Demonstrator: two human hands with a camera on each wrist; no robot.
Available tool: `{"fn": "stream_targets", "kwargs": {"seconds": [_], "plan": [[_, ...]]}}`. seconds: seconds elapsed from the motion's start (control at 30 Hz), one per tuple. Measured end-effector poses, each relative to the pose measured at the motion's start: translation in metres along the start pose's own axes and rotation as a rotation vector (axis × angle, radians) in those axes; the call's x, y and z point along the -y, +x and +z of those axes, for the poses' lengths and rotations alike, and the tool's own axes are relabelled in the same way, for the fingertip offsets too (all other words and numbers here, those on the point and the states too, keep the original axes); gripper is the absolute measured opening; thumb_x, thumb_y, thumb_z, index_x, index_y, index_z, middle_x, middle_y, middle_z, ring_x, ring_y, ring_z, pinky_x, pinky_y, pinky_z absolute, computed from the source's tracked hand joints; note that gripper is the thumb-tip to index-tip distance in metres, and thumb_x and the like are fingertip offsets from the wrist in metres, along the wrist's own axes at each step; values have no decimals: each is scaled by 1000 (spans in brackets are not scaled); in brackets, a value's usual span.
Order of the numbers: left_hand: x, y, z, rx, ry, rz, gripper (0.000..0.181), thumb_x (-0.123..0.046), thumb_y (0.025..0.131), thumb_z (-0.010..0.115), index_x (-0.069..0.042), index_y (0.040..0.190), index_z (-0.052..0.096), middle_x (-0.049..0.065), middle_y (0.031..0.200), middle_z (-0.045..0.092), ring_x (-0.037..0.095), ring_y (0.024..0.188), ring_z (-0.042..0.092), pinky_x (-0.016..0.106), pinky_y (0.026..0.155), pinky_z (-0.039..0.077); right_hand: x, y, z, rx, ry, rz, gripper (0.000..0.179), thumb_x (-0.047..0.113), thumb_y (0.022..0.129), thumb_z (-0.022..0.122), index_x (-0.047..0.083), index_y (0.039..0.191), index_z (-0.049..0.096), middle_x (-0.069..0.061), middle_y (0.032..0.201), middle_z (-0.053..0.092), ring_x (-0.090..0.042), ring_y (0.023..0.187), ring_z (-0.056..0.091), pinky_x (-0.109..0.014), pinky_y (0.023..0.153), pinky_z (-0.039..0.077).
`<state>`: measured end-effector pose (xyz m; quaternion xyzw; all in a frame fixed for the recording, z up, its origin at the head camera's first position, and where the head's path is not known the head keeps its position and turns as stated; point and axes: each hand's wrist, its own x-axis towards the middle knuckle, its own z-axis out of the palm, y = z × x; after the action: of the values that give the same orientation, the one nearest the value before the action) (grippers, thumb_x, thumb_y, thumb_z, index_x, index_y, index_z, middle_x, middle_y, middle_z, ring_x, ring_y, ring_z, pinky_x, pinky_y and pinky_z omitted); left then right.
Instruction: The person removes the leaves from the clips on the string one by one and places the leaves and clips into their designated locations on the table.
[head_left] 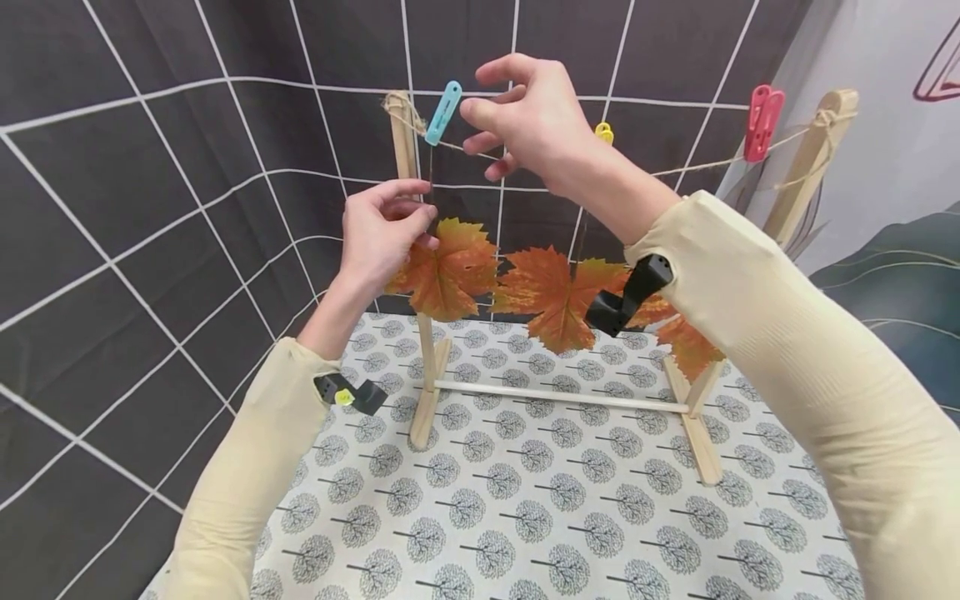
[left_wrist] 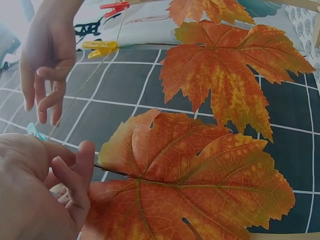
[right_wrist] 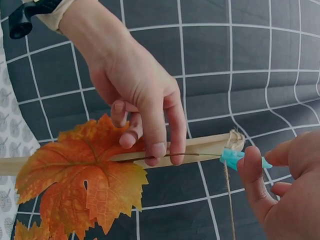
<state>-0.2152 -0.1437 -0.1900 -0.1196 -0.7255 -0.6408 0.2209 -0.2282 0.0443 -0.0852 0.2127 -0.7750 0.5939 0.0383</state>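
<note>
In the head view my left hand (head_left: 382, 229) is at the thin stem of an orange artificial maple leaf (head_left: 450, 271), thumb and fingertips pinching around it. The stem runs up to a light blue clothespin (head_left: 444, 112), which grips it on the twine near the left post. My right hand (head_left: 532, 117) is just right of this clothespin, its fingers loosely bent and apart, with nothing between them. Seen from the right wrist, the stem (right_wrist: 190, 154) crosses the left fingertips, and the right thumb and fingers stand around the clothespin (right_wrist: 232, 159).
Two more maple leaves (head_left: 566, 292) hang to the right, partly hidden by my right arm. A yellow clothespin (head_left: 604, 132) and a red clothespin (head_left: 763, 123) sit on the twine (head_left: 697, 167). The wooden rack (head_left: 423, 358) stands on a tree-print cloth (head_left: 525, 517) before a dark grid backdrop.
</note>
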Motion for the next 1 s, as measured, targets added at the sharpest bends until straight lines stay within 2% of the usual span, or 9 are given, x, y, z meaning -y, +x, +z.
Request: {"fn": "stream_targets", "kwargs": {"seconds": [0.2,0.63,1.0], "plan": [[1,-1,-1,12,11,21,26,4,90,69,3,115,70,14,85,70,16,55,66,26,59,57,-1,3,2,7,-16,7,47,14,98,65,12,142,49,-12,125,61,-22,89,70,-25,55,56],[3,0,-2,9,56,83,21,2,90,70,3,110,71,22,90,70,16,52,63,24,57,56,0,11,7,10,-29,15,45,16,99,63,12,142,49,-10,121,57,-18,84,69,-24,54,54],[5,1,-1,7,37,70,20,4,88,71,3,108,72,17,87,71,16,49,61,25,55,56,0,17,5,-19,-51,49,40,21,100,62,10,137,53,-8,117,59,-19,87,69,-21,51,50]]}}
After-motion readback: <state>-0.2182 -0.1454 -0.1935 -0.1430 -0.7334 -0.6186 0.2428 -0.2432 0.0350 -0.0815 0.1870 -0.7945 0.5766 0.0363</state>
